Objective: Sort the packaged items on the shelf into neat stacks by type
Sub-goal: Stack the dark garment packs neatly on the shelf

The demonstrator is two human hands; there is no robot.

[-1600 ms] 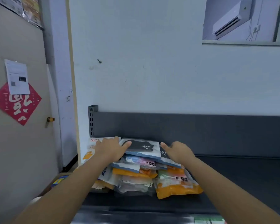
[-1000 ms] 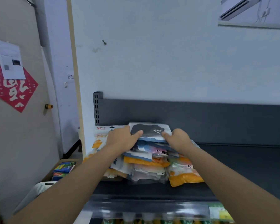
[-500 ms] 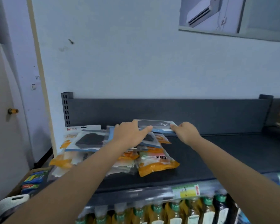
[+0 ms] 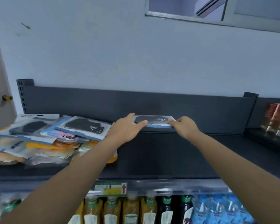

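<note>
A flat clear packet with a black garment and a blue lower edge [image 4: 155,120] lies at the back middle of the dark shelf [image 4: 160,156], against the back panel. My left hand [image 4: 128,128] grips its left end and my right hand [image 4: 184,126] grips its right end. At the shelf's left end is a loose pile of packets [image 4: 44,143]: two similar black-garment packets [image 4: 84,126] lie on top, with orange, white and pink ones under them.
The shelf's dark back panel [image 4: 136,102] runs along a white wall. Red and brown boxes [image 4: 278,118] stand on the neighbouring shelf at the right. Bottles of yellow and dark drinks [image 4: 132,210] and blue water packs [image 4: 220,210] fill the shelf below.
Both hands have carried the black-garment packet off the pile and rightward to the back middle of the shelf. My view has swung right and down, so the pile sits at the left.
</note>
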